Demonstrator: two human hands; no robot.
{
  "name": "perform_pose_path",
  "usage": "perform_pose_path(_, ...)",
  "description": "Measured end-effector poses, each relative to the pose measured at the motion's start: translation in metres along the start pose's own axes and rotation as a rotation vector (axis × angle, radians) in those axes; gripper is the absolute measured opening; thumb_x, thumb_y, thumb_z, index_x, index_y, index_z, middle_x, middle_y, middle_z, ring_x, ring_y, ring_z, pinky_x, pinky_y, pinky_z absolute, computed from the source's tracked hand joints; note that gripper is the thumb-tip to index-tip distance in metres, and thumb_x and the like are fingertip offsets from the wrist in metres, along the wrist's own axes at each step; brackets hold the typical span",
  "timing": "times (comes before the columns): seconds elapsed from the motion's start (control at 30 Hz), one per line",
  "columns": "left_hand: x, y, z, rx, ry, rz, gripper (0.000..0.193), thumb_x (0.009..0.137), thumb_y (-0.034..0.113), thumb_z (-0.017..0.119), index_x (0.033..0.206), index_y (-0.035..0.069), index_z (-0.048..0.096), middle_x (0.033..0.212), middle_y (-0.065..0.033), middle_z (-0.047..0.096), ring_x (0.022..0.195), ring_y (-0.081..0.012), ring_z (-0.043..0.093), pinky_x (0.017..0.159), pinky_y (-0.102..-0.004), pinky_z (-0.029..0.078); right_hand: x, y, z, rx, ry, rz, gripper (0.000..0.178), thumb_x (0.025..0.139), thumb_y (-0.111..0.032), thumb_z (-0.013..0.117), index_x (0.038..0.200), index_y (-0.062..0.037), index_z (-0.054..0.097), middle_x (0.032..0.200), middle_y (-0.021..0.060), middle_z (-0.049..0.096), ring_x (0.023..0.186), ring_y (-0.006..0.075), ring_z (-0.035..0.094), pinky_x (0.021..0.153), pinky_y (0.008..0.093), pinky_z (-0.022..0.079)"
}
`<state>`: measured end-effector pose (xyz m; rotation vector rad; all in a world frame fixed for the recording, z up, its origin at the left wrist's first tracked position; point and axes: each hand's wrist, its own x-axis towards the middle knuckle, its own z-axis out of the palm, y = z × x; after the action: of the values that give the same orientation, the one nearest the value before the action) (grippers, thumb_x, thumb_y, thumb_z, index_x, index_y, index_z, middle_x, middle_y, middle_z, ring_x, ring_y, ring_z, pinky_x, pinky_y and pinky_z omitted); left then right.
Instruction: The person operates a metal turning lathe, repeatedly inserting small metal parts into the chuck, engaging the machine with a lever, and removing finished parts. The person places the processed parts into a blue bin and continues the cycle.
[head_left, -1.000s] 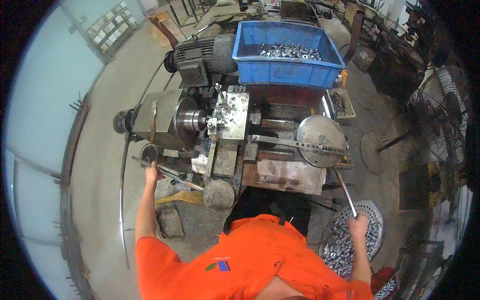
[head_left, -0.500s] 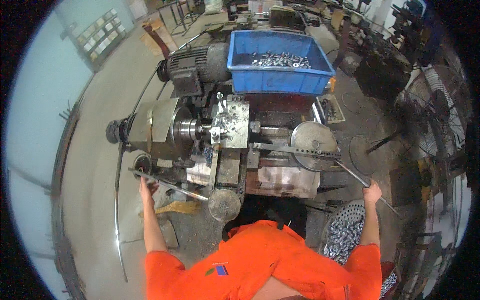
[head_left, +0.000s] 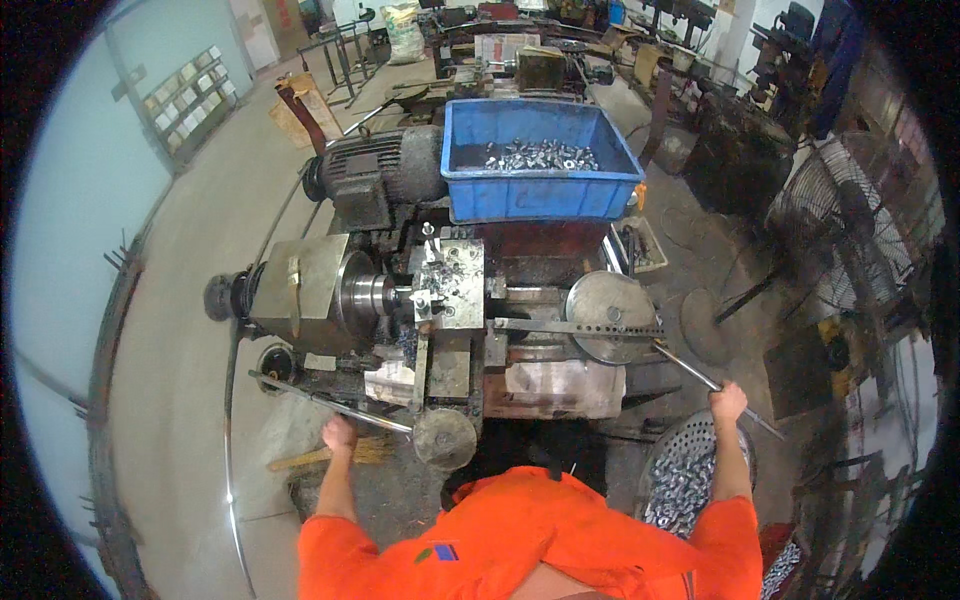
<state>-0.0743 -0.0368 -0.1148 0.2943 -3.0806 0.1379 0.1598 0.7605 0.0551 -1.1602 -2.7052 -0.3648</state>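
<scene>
My right hand (head_left: 728, 402) is wrapped round a long metal lever rod (head_left: 690, 366) at the right of a small lathe. That rod runs to a perforated flat bar (head_left: 580, 327) beside a large round disc (head_left: 612, 300). My left hand (head_left: 339, 434) is closed, just below the left lever rod (head_left: 345, 408) and apart from it; whatever its fingers hold is hidden. The left rod ends at a smaller round disc (head_left: 446, 440). Between the levers are the lathe's chuck (head_left: 368, 296) and a tool block (head_left: 450, 285) with metal chips on it.
Behind the lathe, a blue bin (head_left: 540, 195) holds many small metal parts, next to an electric motor (head_left: 385, 170). A perforated basket (head_left: 662, 450) of similar parts stands by my right arm. A brush (head_left: 370, 451) lies low on the left; a fan (head_left: 835, 225) stands at right.
My left hand has moved down and right, away from the left lever's end, and its fingers have closed. My right hand stays on its rod. The view has tilted upward.
</scene>
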Motion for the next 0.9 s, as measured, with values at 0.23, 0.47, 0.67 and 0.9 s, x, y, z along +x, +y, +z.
perform_pose_path(0.23, 0.013, -0.020, 0.004, -0.048, -0.347, 0.025, 0.046, 0.079, 0.048, 0.052, 0.095, 0.006, 0.061, 0.098, -0.0145, 0.063, 0.092, -0.0313, 0.061, 0.079, -0.0396, 0.049, 0.001, -0.002, 0.009, 0.057, 0.061, -0.024, 0.028, 0.056, -0.024, 0.061, 0.081, -0.0107, 0.064, 0.082, 0.0100, 0.062, 0.077, 0.0288, 0.060, 0.068, 0.0411, 0.047)
perform_pose_path(0.47, 0.009, -0.013, -0.032, -0.096, -0.425, -0.012, 0.039, 0.079, 0.040, 0.056, 0.100, 0.007, 0.059, 0.101, -0.0178, 0.062, 0.093, -0.0308, 0.061, 0.078, -0.0405, 0.049, -0.022, -0.045, -0.037, 0.152, 0.037, -0.037, 0.073, 0.054, -0.017, 0.062, 0.125, -0.0098, 0.046, 0.114, 0.0189, 0.051, 0.098, 0.0373, 0.052, 0.084, 0.0405, 0.042)
perform_pose_path(0.67, 0.020, -0.097, -0.010, -0.617, -0.715, 0.024, 0.042, 0.071, 0.020, 0.067, 0.108, 0.003, 0.056, 0.087, -0.0205, 0.062, 0.075, -0.0298, 0.063, 0.069, -0.0395, 0.050, 0.022, -0.135, -0.101, 0.813, 0.108, -0.371, 0.064, 0.057, -0.008, 0.060, 0.121, -0.0073, 0.051, 0.115, 0.0164, 0.054, 0.096, 0.0284, 0.057, 0.083, 0.0358, 0.045)
perform_pose_path(0.9, 0.023, -0.127, -0.236, -0.702, 0.076, -0.072, 0.035, 0.078, 0.019, 0.058, 0.108, 0.002, 0.058, 0.076, -0.0158, 0.063, 0.070, -0.0256, 0.062, 0.066, -0.0374, 0.048, 0.026, -0.338, -0.235, 1.099, -0.223, -0.877, 0.051, 0.059, -0.009, 0.060, 0.110, -0.0058, 0.059, 0.096, 0.0130, 0.063, 0.082, 0.0211, 0.061, 0.074, 0.0302, 0.049)
